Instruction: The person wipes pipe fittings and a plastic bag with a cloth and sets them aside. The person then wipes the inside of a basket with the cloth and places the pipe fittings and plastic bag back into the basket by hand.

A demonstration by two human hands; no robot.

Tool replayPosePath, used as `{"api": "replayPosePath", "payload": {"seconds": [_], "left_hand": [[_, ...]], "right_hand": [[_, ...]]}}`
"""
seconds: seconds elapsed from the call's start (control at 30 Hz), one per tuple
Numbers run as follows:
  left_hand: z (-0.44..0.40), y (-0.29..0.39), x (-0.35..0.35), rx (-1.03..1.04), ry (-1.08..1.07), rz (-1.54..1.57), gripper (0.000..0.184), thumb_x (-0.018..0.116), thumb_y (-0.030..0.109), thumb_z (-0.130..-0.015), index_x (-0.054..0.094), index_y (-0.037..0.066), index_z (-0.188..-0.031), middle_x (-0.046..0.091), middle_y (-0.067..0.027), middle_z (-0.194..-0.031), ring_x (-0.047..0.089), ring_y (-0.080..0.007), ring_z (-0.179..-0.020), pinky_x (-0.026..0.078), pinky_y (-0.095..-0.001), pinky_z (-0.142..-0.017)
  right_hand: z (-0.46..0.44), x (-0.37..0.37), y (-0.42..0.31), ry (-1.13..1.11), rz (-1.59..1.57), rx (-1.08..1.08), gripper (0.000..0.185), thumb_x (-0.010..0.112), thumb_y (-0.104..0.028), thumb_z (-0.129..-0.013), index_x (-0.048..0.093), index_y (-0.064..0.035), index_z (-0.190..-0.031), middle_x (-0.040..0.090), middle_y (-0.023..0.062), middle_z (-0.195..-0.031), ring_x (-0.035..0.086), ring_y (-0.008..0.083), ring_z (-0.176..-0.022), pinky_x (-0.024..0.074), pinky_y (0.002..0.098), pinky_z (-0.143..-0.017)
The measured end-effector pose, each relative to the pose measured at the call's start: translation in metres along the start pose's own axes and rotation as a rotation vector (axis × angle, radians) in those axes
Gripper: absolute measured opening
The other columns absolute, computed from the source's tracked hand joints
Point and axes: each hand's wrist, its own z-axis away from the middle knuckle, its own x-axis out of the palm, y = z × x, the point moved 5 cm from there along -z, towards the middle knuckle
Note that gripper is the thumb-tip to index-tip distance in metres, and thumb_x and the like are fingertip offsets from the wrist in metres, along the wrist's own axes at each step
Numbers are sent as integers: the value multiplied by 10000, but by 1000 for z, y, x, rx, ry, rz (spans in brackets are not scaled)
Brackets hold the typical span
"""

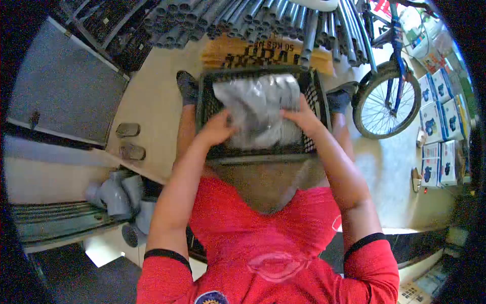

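Observation:
A clear plastic bag with grey contents [260, 104] is over the black crate [268, 159], slightly blurred. My left hand [217, 128] is closed on the bag's left side, fingers curled against the plastic. On the right side, my right hand [304, 117] grips the same bag, with its fingertips on the plastic. What exactly the bag contains is too blurred to make out. The crate stands between my legs, and the bag hides much of its inside.
Grey pipes [248, 20] lie beyond the crate, above a yellow sack [273, 50]. A bicycle wheel [387, 101] and stacked boxes [438, 121] stand at the right. Slippers [128, 129] and grey pipe fittings [116, 195] are at the left.

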Motion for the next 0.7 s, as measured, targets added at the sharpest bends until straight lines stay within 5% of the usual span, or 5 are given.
{"api": "replayPosePath", "payload": {"seconds": [0.17, 0.27, 0.37, 0.5, 0.7], "left_hand": [[5, -60, 57, -166, -382, 301, 843, 805, 359, -830, 415, -8, -1481, 562, -220, -1428, 557, -360, -1298, 413, -386, -1114], [10, -69, 47, -477, 64, 238, 1030, 824, 397, -825, 234, -11, -1564, 522, -248, -1459, 527, -360, -1332, 372, -373, -1151], [-17, -86, 40, -146, 402, 166, 1195, 795, 514, -825, 40, 3, -1597, 487, -280, -1478, 497, -388, -1360, 347, -384, -1172], [-46, -91, 57, -322, -85, -15, 1023, 676, 740, -794, 494, -37, -1434, 539, -306, -1411, 519, -390, -1343, 392, -414, -1141], [-37, -79, 68, -309, -253, -48, 1007, 705, 763, -738, 602, -80, -1279, 596, -299, -1341, 587, -392, -1260, 470, -427, -1052]], "right_hand": [[6, 9, 41, -414, 656, 276, 1278, 715, -685, -794, 87, 149, -1531, 233, 312, -1600, 266, 370, -1498, 223, 377, -1226], [-11, 6, 99, -572, 916, 536, 1403, 561, -857, -780, -24, 180, -1522, 80, 337, -1633, 150, 380, -1541, 161, 375, -1249], [-13, 5, 123, -556, 915, 600, 1421, 559, -878, -764, -6, 176, -1530, 108, 334, -1635, 149, 382, -1543, 144, 368, -1253], [2, 33, 42, -582, 637, 626, 1403, 593, -856, -759, 23, 158, -1543, 181, 327, -1624, 168, 383, -1540, 161, 371, -1247], [4, 23, 88, -263, 772, 644, 1243, 525, -826, -832, 158, 121, -1548, 346, 325, -1558, 313, 398, -1488, 274, 420, -1217]]}}
